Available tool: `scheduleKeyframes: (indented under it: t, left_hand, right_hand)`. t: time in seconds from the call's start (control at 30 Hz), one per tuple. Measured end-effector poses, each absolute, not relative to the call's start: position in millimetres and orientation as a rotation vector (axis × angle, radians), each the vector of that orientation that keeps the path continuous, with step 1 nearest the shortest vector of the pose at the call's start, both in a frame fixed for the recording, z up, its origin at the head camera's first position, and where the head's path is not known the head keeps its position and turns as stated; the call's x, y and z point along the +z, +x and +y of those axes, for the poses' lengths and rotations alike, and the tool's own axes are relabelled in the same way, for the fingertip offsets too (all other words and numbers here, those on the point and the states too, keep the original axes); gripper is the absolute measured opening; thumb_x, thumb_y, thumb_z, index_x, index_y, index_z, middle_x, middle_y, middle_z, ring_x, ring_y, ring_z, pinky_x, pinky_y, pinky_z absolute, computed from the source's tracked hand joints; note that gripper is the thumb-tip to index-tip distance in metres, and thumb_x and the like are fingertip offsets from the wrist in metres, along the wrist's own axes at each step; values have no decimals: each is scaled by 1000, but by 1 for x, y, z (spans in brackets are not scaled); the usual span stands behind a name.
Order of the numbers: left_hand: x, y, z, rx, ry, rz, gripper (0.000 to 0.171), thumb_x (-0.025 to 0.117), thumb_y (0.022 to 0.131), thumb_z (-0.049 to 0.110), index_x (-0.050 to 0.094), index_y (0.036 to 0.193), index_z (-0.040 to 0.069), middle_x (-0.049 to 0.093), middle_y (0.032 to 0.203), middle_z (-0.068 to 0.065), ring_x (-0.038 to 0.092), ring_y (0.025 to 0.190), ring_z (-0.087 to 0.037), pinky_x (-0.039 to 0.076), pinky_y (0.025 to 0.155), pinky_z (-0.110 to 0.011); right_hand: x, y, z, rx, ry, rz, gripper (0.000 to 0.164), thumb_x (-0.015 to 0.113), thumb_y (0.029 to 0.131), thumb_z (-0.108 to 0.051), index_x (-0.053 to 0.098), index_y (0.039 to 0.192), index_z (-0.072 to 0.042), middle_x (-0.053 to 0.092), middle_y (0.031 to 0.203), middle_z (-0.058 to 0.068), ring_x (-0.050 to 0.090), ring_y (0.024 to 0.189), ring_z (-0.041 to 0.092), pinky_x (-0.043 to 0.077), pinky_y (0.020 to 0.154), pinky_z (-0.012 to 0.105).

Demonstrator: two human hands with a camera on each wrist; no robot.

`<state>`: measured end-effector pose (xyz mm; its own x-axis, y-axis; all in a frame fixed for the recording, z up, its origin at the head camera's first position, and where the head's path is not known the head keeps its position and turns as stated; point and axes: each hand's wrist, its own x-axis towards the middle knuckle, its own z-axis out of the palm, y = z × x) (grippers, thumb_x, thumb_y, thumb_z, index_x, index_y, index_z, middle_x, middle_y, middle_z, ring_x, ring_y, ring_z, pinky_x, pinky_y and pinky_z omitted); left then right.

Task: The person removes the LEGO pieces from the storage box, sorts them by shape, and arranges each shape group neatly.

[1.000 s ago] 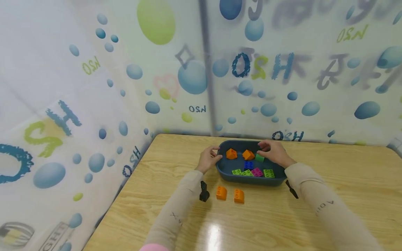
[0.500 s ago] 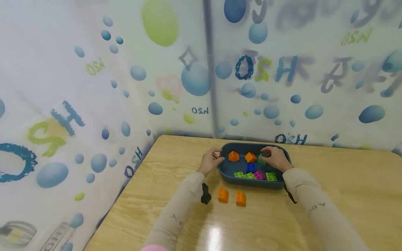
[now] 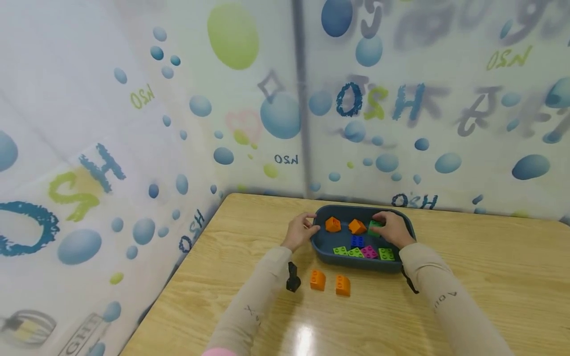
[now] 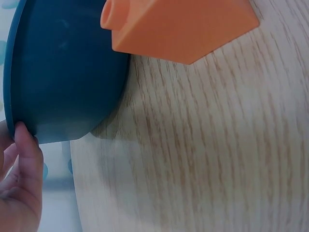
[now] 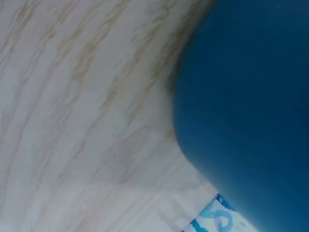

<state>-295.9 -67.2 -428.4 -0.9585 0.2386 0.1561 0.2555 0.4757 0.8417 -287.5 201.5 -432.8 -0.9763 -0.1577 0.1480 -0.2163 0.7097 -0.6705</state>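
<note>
A dark blue plastic tray (image 3: pixel 356 263) stands on the wooden table. At its left end my left hand (image 3: pixel 300 231) pinches the rim between thumb and fingers; the left wrist view shows that hand (image 4: pixel 21 179) at the tray wall (image 4: pixel 63 82). Inside the tray, my right hand (image 3: pixel 393 230) grips a green toy building brick (image 3: pixel 374 228). Beside it lie two orange bricks, one nearer (image 3: pixel 357 227) and one further left (image 3: pixel 332 224). A blue brick (image 3: pixel 357 241) sits below them. The right wrist view shows only the tray's outer wall (image 5: pixel 246 106) and table.
Along the tray's front side lie light green bricks (image 3: pixel 340 251) and a magenta brick (image 3: pixel 369 252). Two orange bricks, one left (image 3: pixel 317 280) and one right (image 3: pixel 342 285), rest on the table (image 3: pixel 481 257) before the tray. A patterned wall (image 3: pixel 249 168) stands behind.
My right hand has gone down into the tray and taken hold of the green brick. The left hand stays at the rim. The head view has shifted slightly.
</note>
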Motion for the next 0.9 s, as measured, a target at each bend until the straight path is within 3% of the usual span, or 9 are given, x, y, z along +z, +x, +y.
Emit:
scheduleKeyframes:
  t: [0.3,0.67,0.9]
  left_hand:
    - [-422,-294,-61,-1514,-350,-2741,34,62,82,8,56,115,2,50,72,-6,47,50,-10,47,48,-21]
    - [-423,-295,-62,-1499,-366,-2743,34,62,82,7,56,115,1,51,73,-7,48,50,-11,47,47,-22]
    - [-422,-292,-63,-1496,-361,-2744,34,62,83,8,56,116,2,51,75,-7,49,53,-13,48,48,-23]
  right_hand:
    - [-436,-289,204,1109,252,-2878,35,61,82,-7,53,111,11,53,107,29,50,97,40,43,80,48]
    - [-439,-289,201,1060,265,-2877,29,63,80,-4,58,104,10,57,99,27,53,90,38,45,75,46]
    - [-437,-288,198,1116,280,-2954,28,60,81,-3,57,107,7,54,105,26,51,94,38,44,78,47]
